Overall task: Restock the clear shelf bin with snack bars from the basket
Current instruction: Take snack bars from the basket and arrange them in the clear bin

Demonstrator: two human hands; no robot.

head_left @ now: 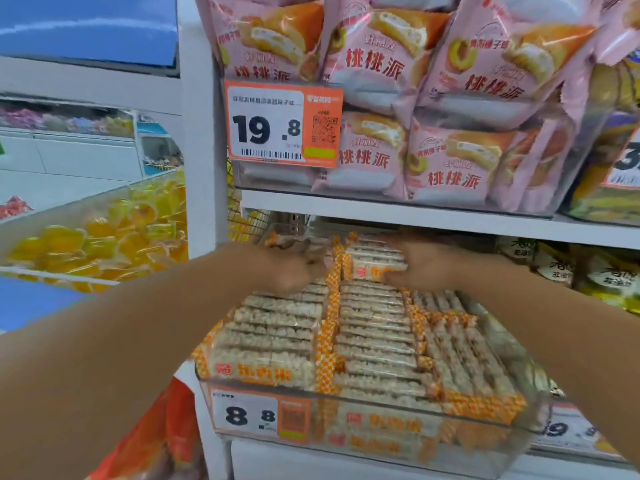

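Observation:
The clear shelf bin (374,407) sits on the lower shelf, packed with rows of pale rice snack bars (374,334) in clear wrappers with orange checked ends. At the back of the bin, both my hands reach in under the upper shelf. My right hand (424,263) grips a stack of snack bars (377,261) from its right side. My left hand (294,268) is curled against the stack's left end, fingers closed on the wrapper ends. The basket is not visible.
A white shelf board (415,216) hangs just above my hands, carrying pink cake bags (450,157) in a clear bin. A white upright post (202,150) stands at left. Yellow jelly cups (114,230) fill a bin far left. Green-yellow packets (602,275) lie at right.

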